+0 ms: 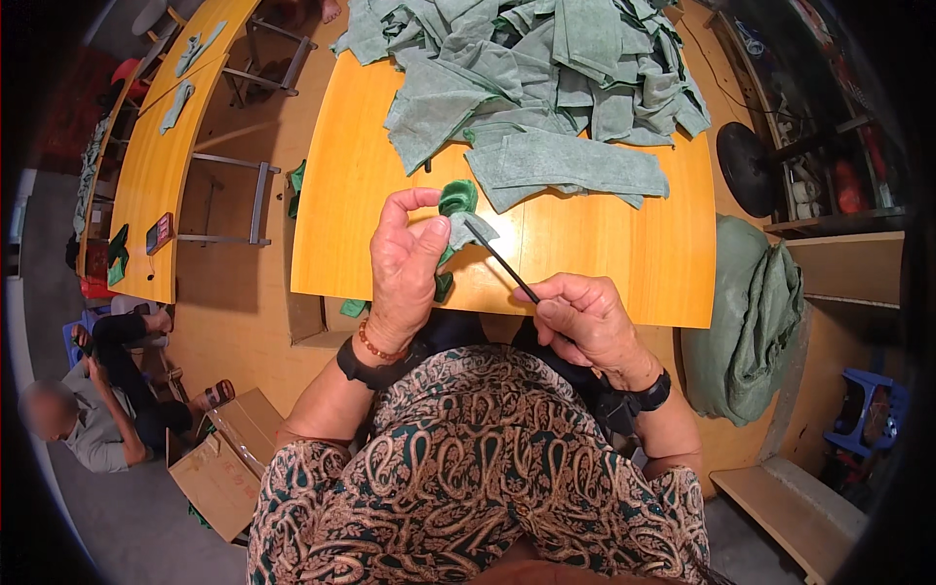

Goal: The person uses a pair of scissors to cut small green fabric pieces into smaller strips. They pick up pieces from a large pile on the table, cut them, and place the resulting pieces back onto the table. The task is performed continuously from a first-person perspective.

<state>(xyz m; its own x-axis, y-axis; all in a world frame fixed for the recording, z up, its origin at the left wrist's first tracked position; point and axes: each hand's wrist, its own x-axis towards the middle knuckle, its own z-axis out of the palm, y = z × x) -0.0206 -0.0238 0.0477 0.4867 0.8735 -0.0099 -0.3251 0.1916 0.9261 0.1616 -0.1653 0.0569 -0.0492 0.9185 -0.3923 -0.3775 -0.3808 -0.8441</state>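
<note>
Over the near part of the yellow table (341,185), my left hand (402,261) pinches a small green fabric piece (458,198) between thumb and fingers. The piece is shiny dark green on top and paler grey-green below. My right hand (588,320) grips a thin black stick (502,261), slanted up to the left. The stick's far tip meets the pale part of the fabric; whether it goes inside, I cannot tell. Beyond my hands lies a flat, folded grey-green fabric piece (575,174), in front of a large heap of similar pieces (526,63).
A big green cloth bundle (746,322) stands right of the table, near a shelf (838,219) and a blue plastic stool (868,409). On the left are another long yellow table (156,195), an open cardboard box (229,458) and a seated person (112,414).
</note>
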